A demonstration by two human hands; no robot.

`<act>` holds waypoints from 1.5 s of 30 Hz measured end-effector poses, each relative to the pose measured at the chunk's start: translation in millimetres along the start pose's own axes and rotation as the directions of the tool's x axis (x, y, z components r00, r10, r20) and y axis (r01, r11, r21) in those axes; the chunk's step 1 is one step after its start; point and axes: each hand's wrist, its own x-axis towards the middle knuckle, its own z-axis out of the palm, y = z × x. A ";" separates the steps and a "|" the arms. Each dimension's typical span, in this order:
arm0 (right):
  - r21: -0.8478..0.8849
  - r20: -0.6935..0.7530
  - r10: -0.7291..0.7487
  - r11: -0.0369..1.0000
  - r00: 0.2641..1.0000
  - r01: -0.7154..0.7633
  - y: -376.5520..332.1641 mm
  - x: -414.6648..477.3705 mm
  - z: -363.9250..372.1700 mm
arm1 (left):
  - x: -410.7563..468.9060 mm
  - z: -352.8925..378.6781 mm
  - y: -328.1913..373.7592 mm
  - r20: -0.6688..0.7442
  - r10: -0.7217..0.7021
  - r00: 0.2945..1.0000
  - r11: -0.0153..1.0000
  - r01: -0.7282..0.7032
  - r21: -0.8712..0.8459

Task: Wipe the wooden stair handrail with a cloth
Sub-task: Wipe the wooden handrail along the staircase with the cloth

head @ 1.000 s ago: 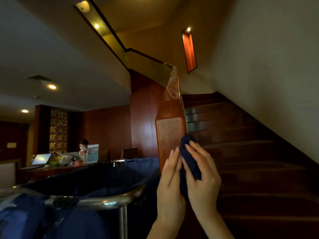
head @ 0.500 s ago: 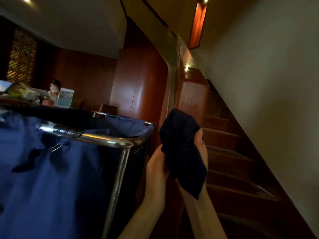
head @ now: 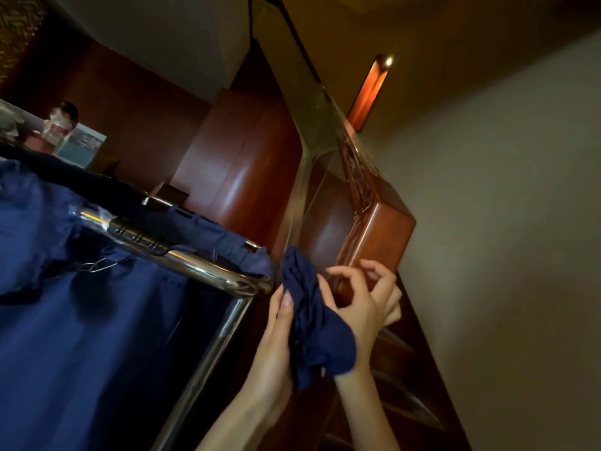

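Left hand (head: 276, 333) pinches navy cloth (head: 312, 323) just below handrail end (head: 383, 236); right hand (head: 364, 304) touching cloth, fingers curled, grip unclear. Laundry cart (head: 201, 271) alongside.

Cart (head: 195, 271) L of handrail (head: 380, 236)

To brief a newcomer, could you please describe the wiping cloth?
Find the wooden post at the stair foot. Below it, the left hand grips a dark blue cloth. Unlike the blue bag hung on the metal cart, it is small and crumpled.
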 end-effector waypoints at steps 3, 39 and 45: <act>-0.093 0.009 -0.036 0.995 0.999 0.037 11.6 24.0 2.4 | 5.7 10.3 0.0 -0.093 0.172 0.981 0.985 -0.171 0.020; -0.065 -0.203 -0.157 0.987 0.966 0.147 32.4 75.5 20.9 | 115.5 44.3 0.6 0.538 0.412 0.735 0.527 -0.674 0.517; -0.059 -0.212 -0.164 0.986 0.963 0.155 32.2 76.6 19.1 | 110.6 15.4 -15.3 0.493 0.339 0.801 0.606 -0.587 0.537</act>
